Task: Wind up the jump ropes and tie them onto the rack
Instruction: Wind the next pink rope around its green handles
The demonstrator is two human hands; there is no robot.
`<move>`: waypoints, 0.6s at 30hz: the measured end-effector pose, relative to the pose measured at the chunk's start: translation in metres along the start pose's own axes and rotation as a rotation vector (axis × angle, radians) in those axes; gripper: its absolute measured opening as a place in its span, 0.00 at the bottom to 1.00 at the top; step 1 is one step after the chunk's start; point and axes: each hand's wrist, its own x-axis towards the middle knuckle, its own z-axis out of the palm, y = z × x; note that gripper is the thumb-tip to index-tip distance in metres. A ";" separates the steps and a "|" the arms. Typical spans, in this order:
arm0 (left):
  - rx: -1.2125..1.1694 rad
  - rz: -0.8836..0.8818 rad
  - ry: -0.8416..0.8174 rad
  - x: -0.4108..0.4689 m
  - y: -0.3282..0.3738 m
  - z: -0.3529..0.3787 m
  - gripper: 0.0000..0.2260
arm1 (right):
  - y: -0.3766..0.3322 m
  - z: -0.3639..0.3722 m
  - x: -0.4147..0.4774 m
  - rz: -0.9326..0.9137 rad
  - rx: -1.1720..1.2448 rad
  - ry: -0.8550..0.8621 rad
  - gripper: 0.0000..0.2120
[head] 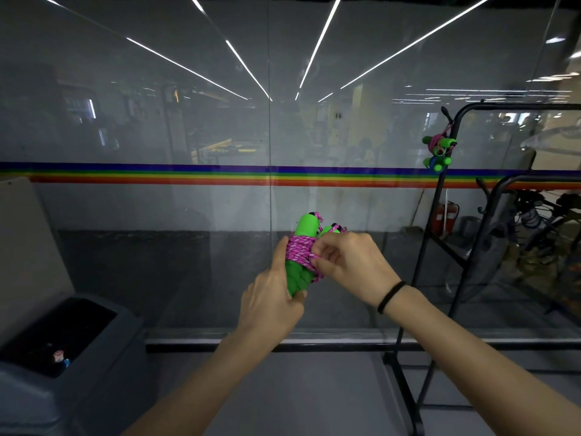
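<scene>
Your left hand [270, 297] grips the green handles [297, 278]; your right hand [349, 262] pinches the soft pink cord [298, 250] (likely springy, so keep it taut).

Black rack [416, 269] stands on the grey floor [283, 388] right of the fingers [327, 247], with its foot bar below-right of them. Tied to its near post, up-right of the fingers: pink rope [438, 143] with blue rope [437, 163] just under it, both wound, with green handles. Grey bin [63, 357] sits on the floor down-left of the fingers, some litter in its dark opening.
</scene>
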 end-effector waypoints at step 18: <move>0.060 0.106 0.023 0.003 0.002 -0.010 0.39 | -0.007 0.002 0.004 0.073 0.100 0.143 0.07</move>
